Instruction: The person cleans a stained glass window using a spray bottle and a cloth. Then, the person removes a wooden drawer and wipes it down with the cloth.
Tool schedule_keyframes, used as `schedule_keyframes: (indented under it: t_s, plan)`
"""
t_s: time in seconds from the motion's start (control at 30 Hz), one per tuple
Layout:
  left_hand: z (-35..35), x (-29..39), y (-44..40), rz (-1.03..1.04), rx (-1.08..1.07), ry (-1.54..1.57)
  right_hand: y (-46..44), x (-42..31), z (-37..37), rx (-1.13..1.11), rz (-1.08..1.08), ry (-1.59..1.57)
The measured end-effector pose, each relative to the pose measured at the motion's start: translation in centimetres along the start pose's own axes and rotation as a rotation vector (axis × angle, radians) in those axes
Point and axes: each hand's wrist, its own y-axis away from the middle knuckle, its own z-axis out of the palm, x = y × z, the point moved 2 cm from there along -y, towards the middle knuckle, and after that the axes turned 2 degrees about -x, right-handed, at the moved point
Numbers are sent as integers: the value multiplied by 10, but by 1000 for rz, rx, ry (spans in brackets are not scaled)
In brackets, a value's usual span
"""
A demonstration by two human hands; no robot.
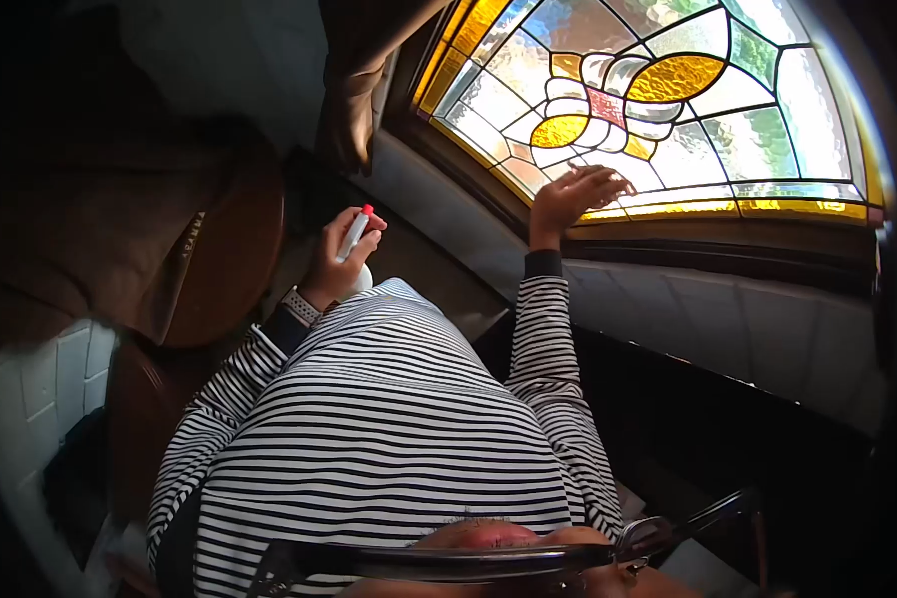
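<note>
My left hand (336, 259) is wrapped around a white spray bottle (352, 235) with a red nozzle, held in front of my body at the left. The lower part of the bottle is mostly hidden by the hand and my shirt. My right hand (580, 199) is raised at the lower edge of the stained-glass window (713, 149), its fingers stretched toward the panes. No object shows in it. Whether the fingertips touch the glass I cannot tell. The window has clear, amber and pink pieces between dark lines.
A wooden frame (688, 249) and a pale sill wall (708, 299) run below the window. A brown curtain (354, 95) hangs at its left side. Farther left, brown cloth (60, 229) drapes over a round-backed brown chair (234, 259). White tiles (55, 369) show behind.
</note>
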Motion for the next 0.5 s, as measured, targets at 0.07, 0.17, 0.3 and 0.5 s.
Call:
schedule_keyframes:
  t_s: [0.07, 0.17, 0.3, 0.5]
  plan:
    - [2, 1, 3, -22, 12, 1, 1, -28, 6, -141, -133, 26]
    - [2, 2, 2, -32, 27, 8, 5, -47, 33, -112, -240, 108]
    - [-7, -6, 3, -55, 9, -3, 8, -51, 41, -265, -362, 56]
    - [-12, -13, 0, -67, 49, 3, -4, -53, 35, -343, -340, 17]
